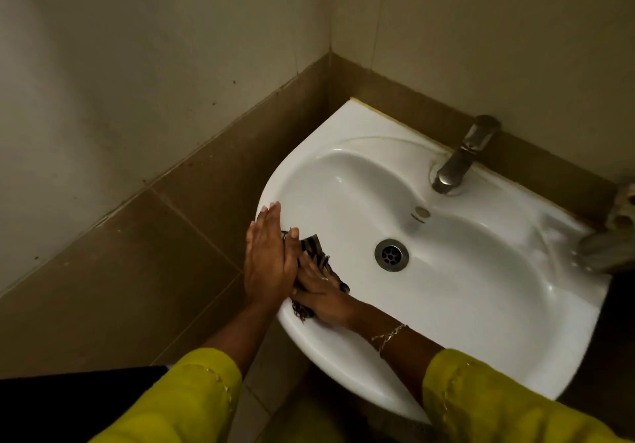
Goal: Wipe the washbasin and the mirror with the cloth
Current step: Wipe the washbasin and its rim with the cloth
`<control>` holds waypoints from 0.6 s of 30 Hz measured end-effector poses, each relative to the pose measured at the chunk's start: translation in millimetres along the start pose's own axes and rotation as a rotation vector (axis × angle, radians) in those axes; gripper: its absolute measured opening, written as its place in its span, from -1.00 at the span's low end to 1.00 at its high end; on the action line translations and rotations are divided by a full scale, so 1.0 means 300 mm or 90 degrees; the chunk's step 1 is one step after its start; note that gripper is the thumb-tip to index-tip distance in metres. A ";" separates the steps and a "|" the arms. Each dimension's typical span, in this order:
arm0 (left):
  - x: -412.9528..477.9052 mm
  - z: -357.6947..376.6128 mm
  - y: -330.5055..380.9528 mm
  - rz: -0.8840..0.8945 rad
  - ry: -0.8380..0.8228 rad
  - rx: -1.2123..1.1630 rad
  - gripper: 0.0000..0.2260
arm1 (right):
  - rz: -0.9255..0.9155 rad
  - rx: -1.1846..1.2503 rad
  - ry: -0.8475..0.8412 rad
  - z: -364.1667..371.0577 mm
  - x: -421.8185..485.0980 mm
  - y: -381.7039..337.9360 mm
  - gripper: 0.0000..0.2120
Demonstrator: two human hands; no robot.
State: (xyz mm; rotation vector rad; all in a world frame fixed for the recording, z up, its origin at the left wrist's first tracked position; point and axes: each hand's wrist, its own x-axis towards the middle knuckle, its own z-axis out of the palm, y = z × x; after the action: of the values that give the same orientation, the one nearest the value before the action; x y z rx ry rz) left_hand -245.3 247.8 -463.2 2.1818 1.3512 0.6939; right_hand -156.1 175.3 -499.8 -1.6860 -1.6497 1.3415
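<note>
A white washbasin [481, 270] juts from a tiled corner, with a round metal drain [391, 254] in its bowl. A dark striped, fringed cloth [314, 246] lies on the basin's left inner wall. My right hand [319, 296] lies on the cloth with fingers spread, pressing it against the porcelain. My left hand [269, 258] lies flat on the basin's left rim with straight fingers, its thumb side against the cloth and my right hand. No mirror is in view.
A metal tap [462, 155] stands at the back of the basin. Blurred objects [611, 236] sit on the basin's right rim by the wall. Brown wall tiles [171, 236] close in on the left and behind. Yellow sleeves cover both forearms.
</note>
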 end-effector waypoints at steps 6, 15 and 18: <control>0.002 0.007 -0.015 0.008 0.006 0.026 -0.38 | 0.027 -0.076 -0.066 0.001 -0.134 0.028 -0.48; 0.008 0.014 -0.019 0.002 -0.004 0.063 -0.51 | 0.121 -0.079 -0.194 -0.071 -0.346 0.058 -0.48; 0.007 0.015 -0.022 0.017 -0.005 0.090 -0.57 | 0.147 -0.158 -0.239 -0.121 -0.413 0.095 -0.47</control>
State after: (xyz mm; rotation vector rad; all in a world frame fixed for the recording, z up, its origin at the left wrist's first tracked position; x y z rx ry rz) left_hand -245.9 251.8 -470.4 2.3150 1.4081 0.6157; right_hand -89.6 66.2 -466.1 -1.9015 -1.9422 1.7073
